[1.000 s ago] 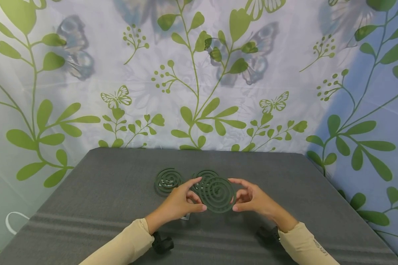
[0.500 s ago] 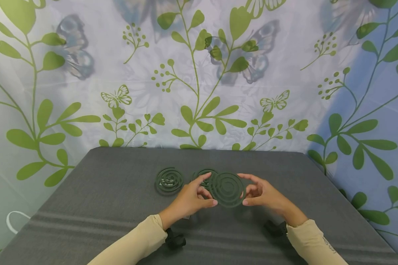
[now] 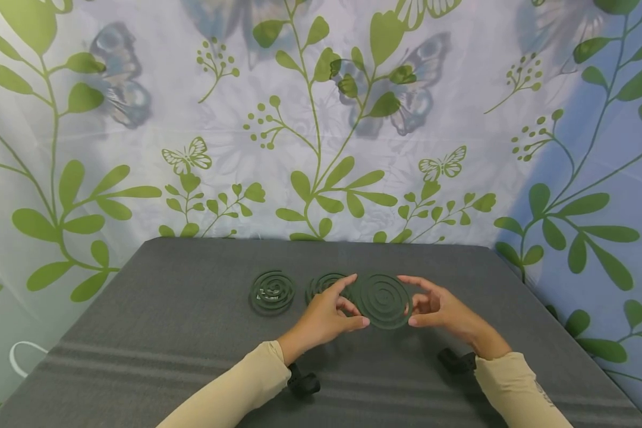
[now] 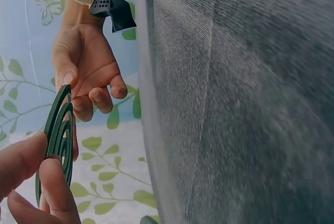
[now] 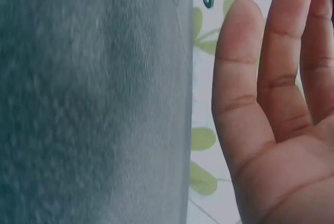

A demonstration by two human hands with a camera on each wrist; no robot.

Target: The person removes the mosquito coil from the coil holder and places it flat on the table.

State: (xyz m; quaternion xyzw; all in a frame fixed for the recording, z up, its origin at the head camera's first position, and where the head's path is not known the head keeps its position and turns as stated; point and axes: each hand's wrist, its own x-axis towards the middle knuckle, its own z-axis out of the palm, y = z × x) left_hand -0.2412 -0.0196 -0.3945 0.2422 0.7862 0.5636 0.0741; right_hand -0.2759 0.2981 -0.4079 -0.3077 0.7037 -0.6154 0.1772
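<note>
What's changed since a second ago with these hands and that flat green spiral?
The left hand and right hand carried the flat dark green spiral coil rightward and slightly up in the head view; neither let go. The leftmost green spiral coil and the partly hidden green spiral coil stayed in place.

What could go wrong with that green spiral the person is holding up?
The held spiral might slip and drop onto the table, since the left hand and right hand hold it only by its edges. Its thin rings could perhaps snap if squeezed too hard. The left hand might also knock the partly hidden spiral behind it.
</note>
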